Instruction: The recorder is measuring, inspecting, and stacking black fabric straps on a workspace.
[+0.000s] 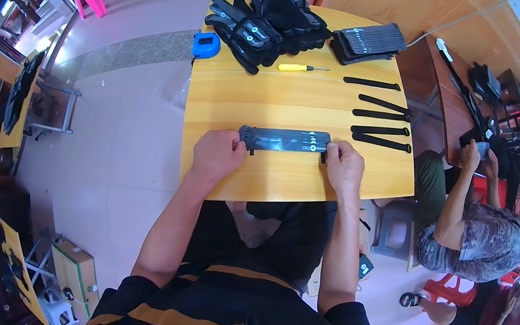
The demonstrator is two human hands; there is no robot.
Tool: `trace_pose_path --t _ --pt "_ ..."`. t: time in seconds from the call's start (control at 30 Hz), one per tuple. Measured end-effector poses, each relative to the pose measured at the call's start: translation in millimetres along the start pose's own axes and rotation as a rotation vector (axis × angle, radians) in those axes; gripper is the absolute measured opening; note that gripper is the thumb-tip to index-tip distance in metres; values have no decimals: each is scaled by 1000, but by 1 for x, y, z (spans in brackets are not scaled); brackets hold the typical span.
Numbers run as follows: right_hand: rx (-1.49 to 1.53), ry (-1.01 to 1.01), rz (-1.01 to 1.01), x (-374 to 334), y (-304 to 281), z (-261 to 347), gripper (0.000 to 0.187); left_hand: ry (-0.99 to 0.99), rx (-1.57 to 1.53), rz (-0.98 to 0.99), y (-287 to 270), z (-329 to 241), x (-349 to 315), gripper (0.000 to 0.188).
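Over the near part of the yellow wooden table (229, 95), a flat, glossy, dark packet of black straps (283, 140) lies lengthwise between my hands. My left hand (220, 153) pinches its left end, thumb and fingers pressed together. At the opposite end, my right hand (343, 167) grips the packet's edge near a short black tab. Several loose black straps (383, 116) lie to the right, beyond my right hand. Farther off is a screwdriver (294, 68) with a yellow handle.
Bundles of black straps (280, 19) fill the table's far edge, with a stack of flat packets (370, 42) to their right. A blue tape measure (206, 45) sits at the left edge. On the right, a seated person (482, 234) handles a small object beside a brown table (444, 108).
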State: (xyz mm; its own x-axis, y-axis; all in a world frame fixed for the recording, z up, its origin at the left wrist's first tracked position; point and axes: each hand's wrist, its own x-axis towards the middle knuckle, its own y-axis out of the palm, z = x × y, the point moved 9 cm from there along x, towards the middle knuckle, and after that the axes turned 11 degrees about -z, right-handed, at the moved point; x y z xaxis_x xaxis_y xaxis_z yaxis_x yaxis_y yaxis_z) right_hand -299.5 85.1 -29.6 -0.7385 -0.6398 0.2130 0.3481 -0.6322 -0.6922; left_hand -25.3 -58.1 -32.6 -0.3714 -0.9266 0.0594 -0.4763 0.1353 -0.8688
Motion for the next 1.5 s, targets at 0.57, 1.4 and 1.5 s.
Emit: trace_pose_path --t 0.57,1.4,1.5 --pt "409 233 68 -12 7 -14 30 6 14 21 0 -3 1 24" --pt "-165 -710 340 -118 68 104 77 442 -65 -148 -20 -37 -52 52" --pt "-191 -728 353 -120 68 102 80 473 24 107 11 -29 -62 74"
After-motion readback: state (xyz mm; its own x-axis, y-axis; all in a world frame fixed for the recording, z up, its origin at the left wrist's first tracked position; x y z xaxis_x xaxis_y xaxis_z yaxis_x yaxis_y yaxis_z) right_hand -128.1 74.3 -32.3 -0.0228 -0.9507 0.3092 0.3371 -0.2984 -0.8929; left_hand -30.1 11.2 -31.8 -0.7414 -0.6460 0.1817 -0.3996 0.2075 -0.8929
